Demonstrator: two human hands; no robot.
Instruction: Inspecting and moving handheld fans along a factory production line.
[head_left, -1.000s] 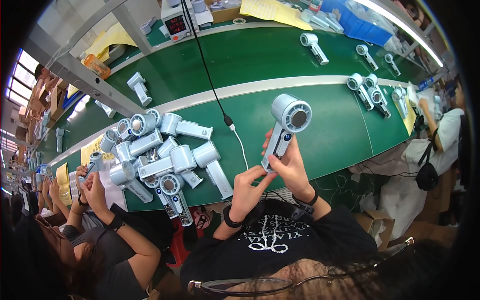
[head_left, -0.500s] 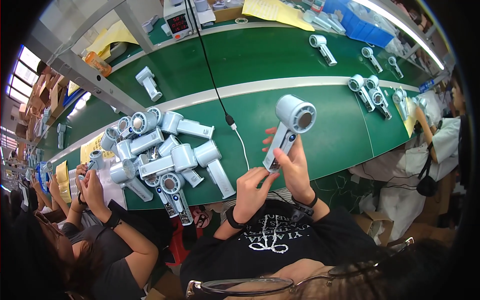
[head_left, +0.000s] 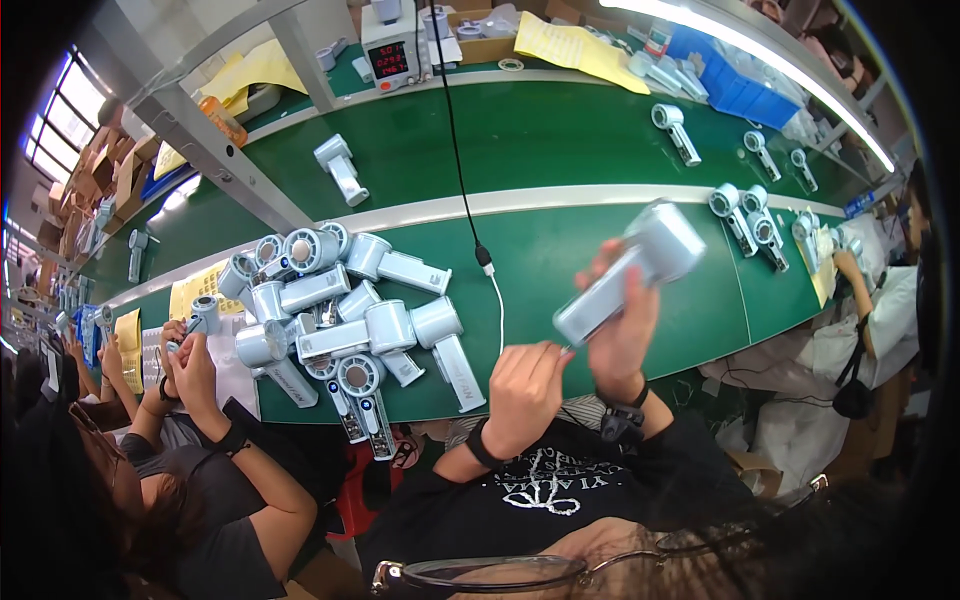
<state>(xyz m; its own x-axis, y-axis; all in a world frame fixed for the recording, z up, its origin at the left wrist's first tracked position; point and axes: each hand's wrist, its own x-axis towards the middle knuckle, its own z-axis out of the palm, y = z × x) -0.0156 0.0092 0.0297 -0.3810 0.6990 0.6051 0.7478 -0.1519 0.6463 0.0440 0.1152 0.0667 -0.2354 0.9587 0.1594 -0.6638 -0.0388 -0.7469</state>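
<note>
Two hands work at centre frame, just below the green bench (head_left: 560, 150). Right hand (head_left: 622, 330) wraps the handle of a pale grey hair dryer (head_left: 630, 272); fingers curled tight around it, thumb side facing the camera. Dryer sits tilted, round head toward upper right, handle end pointing lower left (motion-blurred, so details of the head are unclear). Left hand (head_left: 525, 388) sits just beside the handle's lower end, fingers bunched together, fingertips touching or nearly touching that end; cannot tell whether they pinch anything small. Both wrists carry dark bands.

Left of centre on the bench: heap of hair dryers (head_left: 340, 315) of the same kind, lying crosswise on one another. Black cable (head_left: 458, 150) drops from the upper frame and meets a white lead near the bench's pale dividing strip. Power meter with red digits (head_left: 388, 58) stands at top centre. Single dryers lie spaced along the upper belt and at the right. Lower left: a neighbouring person's hands (head_left: 185, 345) hold another small dryer part. Right edge: another person in white, seated.
</note>
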